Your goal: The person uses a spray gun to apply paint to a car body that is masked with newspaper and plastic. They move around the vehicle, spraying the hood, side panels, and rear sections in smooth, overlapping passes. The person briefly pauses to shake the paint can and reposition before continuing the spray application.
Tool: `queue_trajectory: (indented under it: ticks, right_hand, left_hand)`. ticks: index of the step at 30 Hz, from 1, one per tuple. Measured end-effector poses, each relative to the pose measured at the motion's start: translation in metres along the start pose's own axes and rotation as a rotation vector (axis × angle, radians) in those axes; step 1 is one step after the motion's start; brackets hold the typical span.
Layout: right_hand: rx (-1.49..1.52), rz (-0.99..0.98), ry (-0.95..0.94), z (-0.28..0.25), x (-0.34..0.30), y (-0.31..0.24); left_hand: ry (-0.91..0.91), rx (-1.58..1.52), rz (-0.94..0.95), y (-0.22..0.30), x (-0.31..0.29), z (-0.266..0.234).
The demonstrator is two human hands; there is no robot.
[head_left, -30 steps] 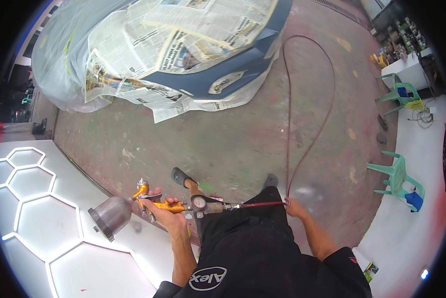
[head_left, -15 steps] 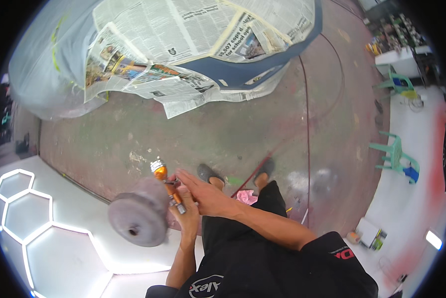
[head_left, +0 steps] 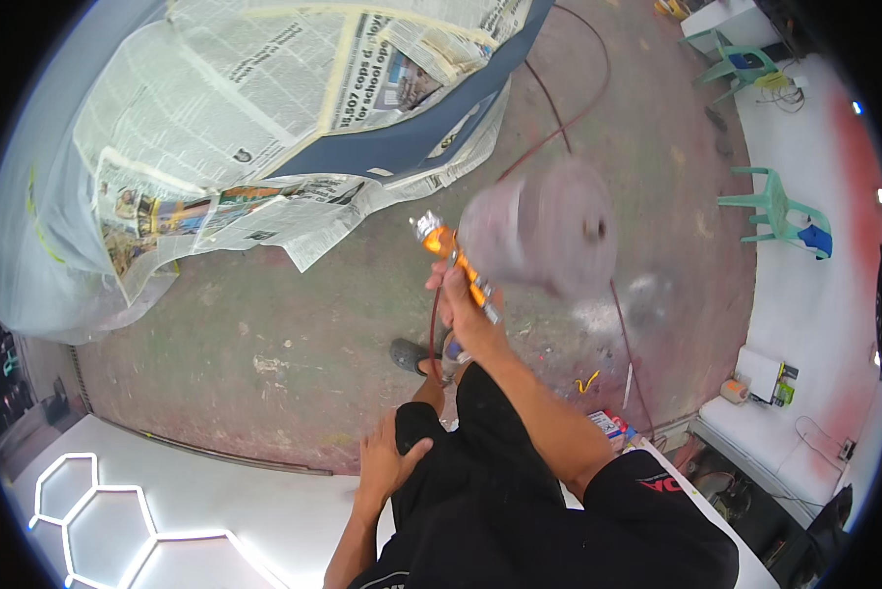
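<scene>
A spray gun (head_left: 464,274) with an orange body and a silver front end is in my right hand (head_left: 473,312), its fingers wrapped round the handle. The gun's big translucent cup (head_left: 544,228), stained greyish pink and smeared by motion, leans to the right. A dark red air hose (head_left: 435,329) hangs below the gun. My left hand (head_left: 386,458) lies on the black shorts at my left thigh, thumb apart from the fingers, holding nothing. Ahead and to the left, apart from the gun, a blue-grey car panel (head_left: 362,147) shows between sheets of newspaper (head_left: 205,108).
Clear plastic sheeting (head_left: 43,226) covers the left side of the newspaper-masked car. Hose loops across the stained floor (head_left: 294,383). Green plastic chairs (head_left: 777,203) stand at the right wall. A white-topped table (head_left: 691,491) is close on my right, and hexagonal lights (head_left: 117,510) glow at lower left.
My left hand has let go of the spray gun and come down to my thigh. The gun has moved right and forward in my right hand, its cup swinging from left to right. The view has turned.
</scene>
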State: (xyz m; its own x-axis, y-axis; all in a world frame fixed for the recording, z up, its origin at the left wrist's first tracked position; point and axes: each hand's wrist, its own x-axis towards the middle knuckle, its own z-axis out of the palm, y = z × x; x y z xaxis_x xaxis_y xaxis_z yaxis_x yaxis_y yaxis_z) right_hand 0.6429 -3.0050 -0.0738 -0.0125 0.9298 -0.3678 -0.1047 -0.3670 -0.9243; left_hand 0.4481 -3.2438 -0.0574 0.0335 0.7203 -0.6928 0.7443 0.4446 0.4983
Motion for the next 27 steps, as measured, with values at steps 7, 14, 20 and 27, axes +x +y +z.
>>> queue_trajectory:
  ticks: [7,14,20,27]
  right_hand:
    - [-0.12,0.132,0.237,-0.093,0.135,0.018]
    - [0.01,0.049,0.429,-0.129,0.193,0.012]
    - [-0.018,0.162,0.173,-0.112,0.161,0.016]
    - [0.015,0.132,0.136,-0.123,0.168,0.018]
  left_hand:
    - [-0.183,0.09,-0.13,-0.076,-0.018,0.088]
    - [-0.092,0.036,-0.215,-0.061,-0.002,0.103]
    - [-0.049,-0.049,-0.158,-0.031,0.026,0.101]
    - [0.108,-0.39,0.037,0.051,0.146,0.09]
